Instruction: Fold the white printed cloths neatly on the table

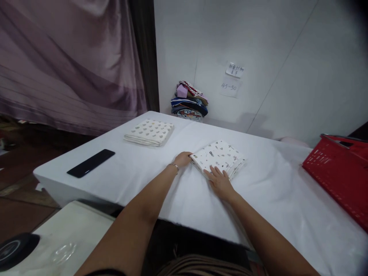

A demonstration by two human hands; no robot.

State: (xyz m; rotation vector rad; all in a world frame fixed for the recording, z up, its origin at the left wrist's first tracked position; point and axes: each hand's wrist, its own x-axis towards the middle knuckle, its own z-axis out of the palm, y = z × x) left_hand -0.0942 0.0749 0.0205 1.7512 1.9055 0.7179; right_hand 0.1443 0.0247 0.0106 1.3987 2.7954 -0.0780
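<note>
dim light | faint shadow on wall (270, 50) | top-right corner dark

Open space surrounds the small-print folded cloth (220, 155) on several sides. To its left, a bare strip of the white-covered table (281, 199) leads to the second folded cloth (149, 132), a low obstacle lying slightly farther back; the flat black slab (90, 163), well to its left, is likewise low. To its right, a broad open stretch runs to the red basket (333, 168), whose raised side bars passage. Beyond it, tabletop extends toward the wall (273, 57). The left hand (184, 158) grips its left corner; the right hand (220, 184) blocks its near edge. Above it, passage is unobstructed.
</note>
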